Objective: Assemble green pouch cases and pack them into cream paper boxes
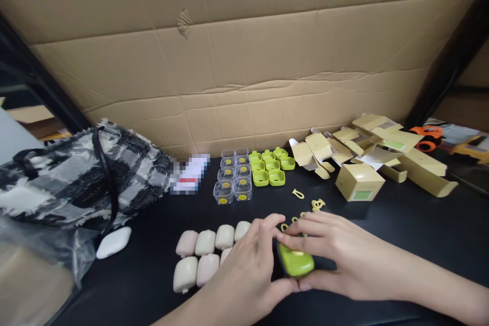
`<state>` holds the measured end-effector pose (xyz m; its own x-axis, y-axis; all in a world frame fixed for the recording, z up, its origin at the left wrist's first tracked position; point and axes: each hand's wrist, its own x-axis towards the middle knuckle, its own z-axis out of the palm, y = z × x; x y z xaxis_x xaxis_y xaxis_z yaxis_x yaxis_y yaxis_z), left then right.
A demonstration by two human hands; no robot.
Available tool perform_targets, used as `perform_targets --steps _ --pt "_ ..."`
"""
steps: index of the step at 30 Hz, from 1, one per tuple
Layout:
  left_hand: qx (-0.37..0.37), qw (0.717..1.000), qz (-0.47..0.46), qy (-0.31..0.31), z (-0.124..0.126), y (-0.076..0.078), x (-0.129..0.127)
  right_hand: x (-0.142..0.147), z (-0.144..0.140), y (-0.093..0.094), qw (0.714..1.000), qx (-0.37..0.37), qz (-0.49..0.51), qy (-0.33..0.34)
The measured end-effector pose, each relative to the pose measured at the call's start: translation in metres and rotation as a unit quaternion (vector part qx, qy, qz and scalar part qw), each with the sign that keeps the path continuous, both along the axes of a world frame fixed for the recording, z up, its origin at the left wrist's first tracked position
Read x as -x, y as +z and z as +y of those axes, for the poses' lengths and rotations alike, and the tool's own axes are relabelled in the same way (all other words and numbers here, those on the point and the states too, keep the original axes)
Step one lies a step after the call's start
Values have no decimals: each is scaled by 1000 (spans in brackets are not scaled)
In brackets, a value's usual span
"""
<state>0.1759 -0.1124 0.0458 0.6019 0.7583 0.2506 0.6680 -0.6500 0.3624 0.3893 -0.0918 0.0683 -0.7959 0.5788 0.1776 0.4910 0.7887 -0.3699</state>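
Green case: we see it on the black table, between our two hands, its long axis running from near-left to far-right.
Left hand: we have it touching the case's left end, fingers curled against it, thumb near the lower edge.
Right hand: we have it over the case's far and right side, fingertips pinching the top, thumb under the near edge.
Nearer hand: both touch the case; the right covers more of it.
Beige cases: two rows just left of the green case.
Yellow loops: just beyond the green case.
Green trays: well beyond it, beside clear boxes.
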Motion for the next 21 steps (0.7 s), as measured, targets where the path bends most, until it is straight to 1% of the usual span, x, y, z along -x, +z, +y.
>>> perform_targets --steps 2,3,5,6,8,10,12,14,16,18,20,21 --pt "-23 999 -33 16 1 1 2 -1 6 8 999 7 31 -7" --pt "-41 997 -56 28 2 1 3 -1 12 11 998 3 52 -23" --pt "-79 991 -99 52 4 4 4 0 28 15 995 -28 78 -63" --pt "-87 988 -114 61 5 6 5 1 37 14 992 -48 80 -80" --pt "-70 986 -132 76 6 10 5 4 56 8 991 -80 57 -89" --pt "-32 987 -132 80 6 14 4 6 70 -2 991 -93 38 -92" --pt "-8 989 -129 76 6 16 3 7 76 -10 988 -102 29 -110" --pt "0 990 -125 72 7 17 2 4 76 -13 985 -113 22 -131" --pt "5 990 -122 73 8 17 2 -1 76 -5 980 -124 15 -154" --pt "9 989 -123 78 9 17 3 -10 83 10 971 -137 2 -195" --pt "10 988 -128 81 10 17 4 -22 99 27 953 -150 -23 -262" --pt "11 988 -130 82 10 17 5 -28 110 34 939 -155 -40 -303"
